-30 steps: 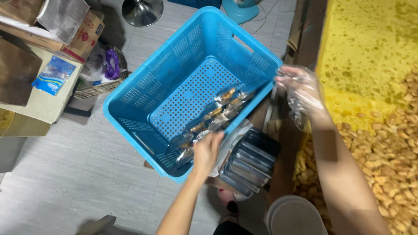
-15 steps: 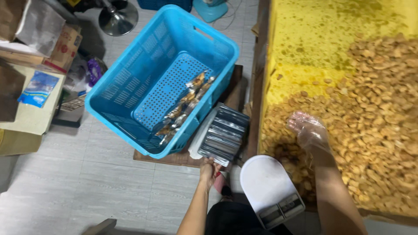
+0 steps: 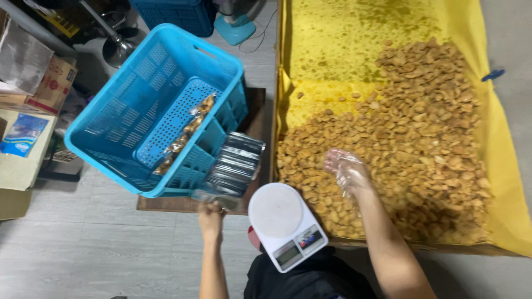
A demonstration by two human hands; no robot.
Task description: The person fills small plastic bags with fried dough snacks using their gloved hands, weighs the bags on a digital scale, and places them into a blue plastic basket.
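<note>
Grey tiled floor (image 3: 100, 243), yellow-lined tray (image 3: 499, 144) of fried snacks (image 3: 421, 138) at 2 o'clock, gloved right hand (image 3: 346, 170) open over them, left hand (image 3: 211, 213) seemingly gripping a clear packet (image 3: 213, 196), blue crate (image 3: 111, 119) at 10 o'clock, white scale (image 3: 285, 221) between.

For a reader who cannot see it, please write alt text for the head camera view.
Seen from above, a person's gloved right hand rests on a heap of brown snack pieces on a yellow sheet, while the left hand touches a stack of clear bags beside a blue basket. A white kitchen scale sits between the arms.

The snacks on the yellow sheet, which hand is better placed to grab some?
Right. The gloved right hand rests on the snacks; the left hand is at the pouch stack beside the crate.
</note>
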